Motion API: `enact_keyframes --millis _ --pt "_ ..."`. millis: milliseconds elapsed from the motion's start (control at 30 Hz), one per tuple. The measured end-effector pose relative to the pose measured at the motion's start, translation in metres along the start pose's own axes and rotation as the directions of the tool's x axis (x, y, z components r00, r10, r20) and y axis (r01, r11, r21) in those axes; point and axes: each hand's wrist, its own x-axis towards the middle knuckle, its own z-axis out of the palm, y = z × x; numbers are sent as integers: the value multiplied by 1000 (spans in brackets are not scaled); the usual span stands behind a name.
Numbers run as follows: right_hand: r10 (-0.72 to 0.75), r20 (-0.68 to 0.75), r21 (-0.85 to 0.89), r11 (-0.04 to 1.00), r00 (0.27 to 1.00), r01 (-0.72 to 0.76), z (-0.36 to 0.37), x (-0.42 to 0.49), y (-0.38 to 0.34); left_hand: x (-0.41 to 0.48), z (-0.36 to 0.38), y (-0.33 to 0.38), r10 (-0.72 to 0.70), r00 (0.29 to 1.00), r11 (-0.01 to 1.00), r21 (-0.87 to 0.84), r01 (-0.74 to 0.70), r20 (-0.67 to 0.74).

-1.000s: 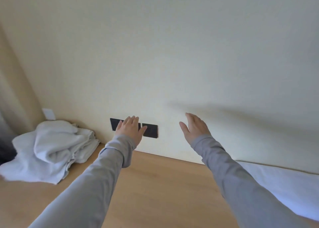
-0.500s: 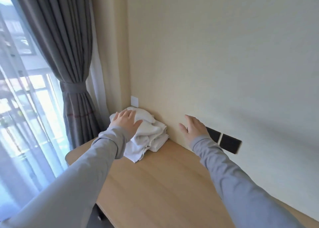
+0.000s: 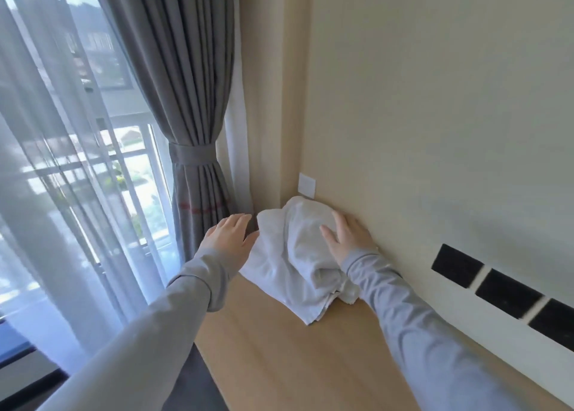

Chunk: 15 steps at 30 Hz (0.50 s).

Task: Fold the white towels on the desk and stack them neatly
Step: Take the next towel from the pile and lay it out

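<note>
A crumpled heap of white towels lies in the far corner of the wooden desk, against the cream wall. My right hand rests flat on the right side of the heap, fingers spread, holding nothing. My left hand hovers open at the heap's left edge, thumb close to the cloth; whether it touches is unclear. Both arms wear grey sleeves.
A grey curtain tied at the middle hangs left of the desk corner, with sheer curtain and window beyond. A white wall plate sits above the towels. Black wall panels run along the wall at the right.
My view has swung left towards the window. Both hands have moved left and forward to the towel heap; the right one now lies on it, the left has shifted to its left edge.
</note>
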Motion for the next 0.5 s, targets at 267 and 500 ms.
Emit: enact_keyframes --millis 267,500 --pt "130 77 154 978 988 -141 58 65 12 73 45 -41 -68 991 980 -178 88 117" --pt "349 182 319 863 919 -391 104 48 48 98 88 -59 -138 957 782 -565 262 253"
